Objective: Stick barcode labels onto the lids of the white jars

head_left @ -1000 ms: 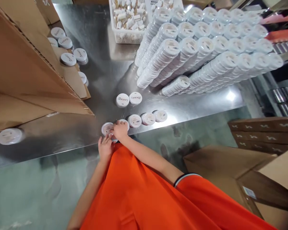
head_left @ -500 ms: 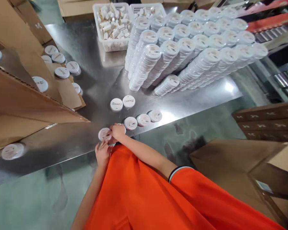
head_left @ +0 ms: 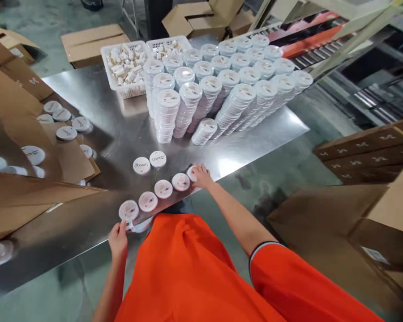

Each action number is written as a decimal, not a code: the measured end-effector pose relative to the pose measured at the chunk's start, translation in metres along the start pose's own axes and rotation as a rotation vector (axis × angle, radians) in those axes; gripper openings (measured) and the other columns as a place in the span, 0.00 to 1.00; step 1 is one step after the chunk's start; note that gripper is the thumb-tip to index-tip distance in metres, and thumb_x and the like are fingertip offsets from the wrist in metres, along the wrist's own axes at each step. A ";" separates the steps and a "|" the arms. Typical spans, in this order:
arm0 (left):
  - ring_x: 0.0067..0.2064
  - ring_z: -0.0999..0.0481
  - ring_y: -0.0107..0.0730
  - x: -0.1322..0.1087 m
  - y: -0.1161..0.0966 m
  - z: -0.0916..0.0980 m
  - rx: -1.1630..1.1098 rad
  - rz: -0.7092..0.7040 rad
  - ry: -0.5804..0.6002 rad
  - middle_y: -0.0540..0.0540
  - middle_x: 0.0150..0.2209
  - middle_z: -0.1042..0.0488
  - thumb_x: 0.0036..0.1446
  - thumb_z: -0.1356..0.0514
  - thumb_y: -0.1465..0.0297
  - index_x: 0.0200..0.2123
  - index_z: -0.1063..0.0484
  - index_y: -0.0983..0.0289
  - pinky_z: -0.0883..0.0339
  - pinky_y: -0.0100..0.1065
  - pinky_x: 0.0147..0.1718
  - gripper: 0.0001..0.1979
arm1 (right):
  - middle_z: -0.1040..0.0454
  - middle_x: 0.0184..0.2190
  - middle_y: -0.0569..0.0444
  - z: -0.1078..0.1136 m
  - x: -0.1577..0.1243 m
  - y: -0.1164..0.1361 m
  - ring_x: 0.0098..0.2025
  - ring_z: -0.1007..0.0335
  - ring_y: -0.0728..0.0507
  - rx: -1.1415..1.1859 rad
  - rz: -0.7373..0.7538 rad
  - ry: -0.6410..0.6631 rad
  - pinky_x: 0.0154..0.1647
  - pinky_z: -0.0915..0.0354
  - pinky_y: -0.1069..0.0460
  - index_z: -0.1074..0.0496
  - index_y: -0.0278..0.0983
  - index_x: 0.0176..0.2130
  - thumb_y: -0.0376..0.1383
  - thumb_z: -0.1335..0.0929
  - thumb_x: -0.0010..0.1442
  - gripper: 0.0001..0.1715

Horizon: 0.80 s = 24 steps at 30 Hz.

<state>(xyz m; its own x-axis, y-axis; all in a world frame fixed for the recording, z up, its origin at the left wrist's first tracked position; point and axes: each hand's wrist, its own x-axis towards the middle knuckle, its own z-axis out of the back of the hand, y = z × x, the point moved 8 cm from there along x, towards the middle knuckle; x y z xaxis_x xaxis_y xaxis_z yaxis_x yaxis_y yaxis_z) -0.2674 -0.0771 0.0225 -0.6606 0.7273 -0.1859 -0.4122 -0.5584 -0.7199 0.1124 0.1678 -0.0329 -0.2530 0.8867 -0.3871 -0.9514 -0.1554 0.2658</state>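
Note:
Several round white tubs, one of them a labelled tub [head_left: 148,201], stand in a slanting row along the front edge of the steel table. My right hand [head_left: 201,175] has its fingers curled over the round white tub [head_left: 191,173] at the row's right end, which it partly hides. At the other end, my left hand [head_left: 118,239] pinches a pale, glossy label strip [head_left: 143,225] that hangs at the table edge, just below the leftmost tub [head_left: 128,210]. Behind the row, two tubs with printed lids [head_left: 141,165] lie side by side.
Tall stacks of white tubs [head_left: 201,85] fill the back right of the table. Two white baskets [head_left: 129,92] of small white-and-gold pieces stand behind. An open carton [head_left: 40,192] with tubs is at left; a larger carton [head_left: 309,223] is at right.
My right hand has left the left part of the row and moved right to the end tub. My left hand has drawn back slightly, with the strip showing. The view has shifted.

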 end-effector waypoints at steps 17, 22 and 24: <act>0.67 0.44 0.62 0.015 -0.028 -0.035 0.499 -0.477 0.126 0.58 0.63 0.33 0.56 0.41 0.60 0.21 0.24 0.60 0.42 0.64 0.58 0.15 | 0.44 0.65 0.41 -0.019 -0.016 0.070 0.57 0.43 0.32 0.010 0.110 -0.055 0.50 0.39 0.43 0.34 0.38 0.56 0.40 0.28 0.49 0.35; 0.70 0.58 0.71 0.022 -0.019 -0.067 0.588 -0.424 0.294 0.56 0.68 0.42 0.53 0.37 0.65 0.17 0.25 0.63 0.42 0.71 0.54 0.14 | 0.39 0.60 0.40 0.002 -0.024 0.080 0.53 0.41 0.35 0.081 0.101 -0.158 0.51 0.40 0.45 0.32 0.35 0.51 0.42 0.29 0.53 0.28; 0.70 0.57 0.68 0.024 -0.015 -0.065 0.583 -0.434 0.274 0.57 0.69 0.42 0.55 0.38 0.66 0.18 0.25 0.63 0.40 0.66 0.56 0.15 | 0.39 0.60 0.41 0.009 -0.032 0.104 0.53 0.41 0.36 0.103 0.180 -0.217 0.53 0.41 0.45 0.31 0.36 0.51 0.43 0.31 0.55 0.26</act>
<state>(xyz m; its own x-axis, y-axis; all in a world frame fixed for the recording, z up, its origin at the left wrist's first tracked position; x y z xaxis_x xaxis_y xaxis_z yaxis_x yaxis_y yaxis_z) -0.2366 -0.0254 -0.0148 -0.2175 0.9591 -0.1813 -0.9123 -0.2658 -0.3116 0.0227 0.1273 0.0150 -0.3620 0.9230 -0.1304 -0.8692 -0.2837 0.4051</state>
